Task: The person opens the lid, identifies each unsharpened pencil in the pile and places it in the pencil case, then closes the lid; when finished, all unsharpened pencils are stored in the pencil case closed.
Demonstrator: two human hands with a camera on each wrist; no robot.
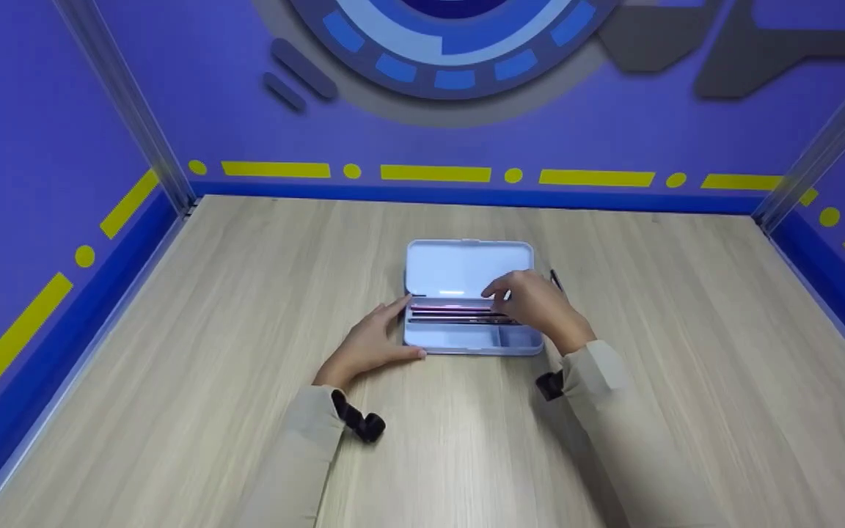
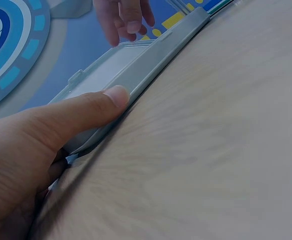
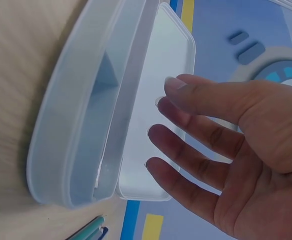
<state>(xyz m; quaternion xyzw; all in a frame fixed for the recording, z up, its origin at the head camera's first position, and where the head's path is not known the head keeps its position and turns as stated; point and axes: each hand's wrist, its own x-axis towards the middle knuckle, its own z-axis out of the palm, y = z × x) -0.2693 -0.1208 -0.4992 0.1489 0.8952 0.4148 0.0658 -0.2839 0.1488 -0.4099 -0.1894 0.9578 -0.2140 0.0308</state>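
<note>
A white pencil case (image 1: 452, 350) lies on the table with its lid (image 1: 459, 268) tipped back. Several slim pens or pencils (image 1: 452, 320), dark and pinkish, lie lengthwise in its rear compartment. My left hand (image 1: 371, 345) grips the left end of the case, its thumb (image 2: 100, 105) against the front wall and its other fingers at the far side. Above the right part of the case hovers my right hand (image 1: 536, 301). Its fingers (image 3: 181, 140) are loosely bent and hold nothing in the right wrist view.
Pens (image 3: 88, 230), one of them teal, lie on the table past the right end of the case. In the head view a dark pen tip (image 1: 556, 280) shows behind my right hand. Blue panels (image 1: 466, 147) wall the wooden table (image 1: 246, 293) at back and sides.
</note>
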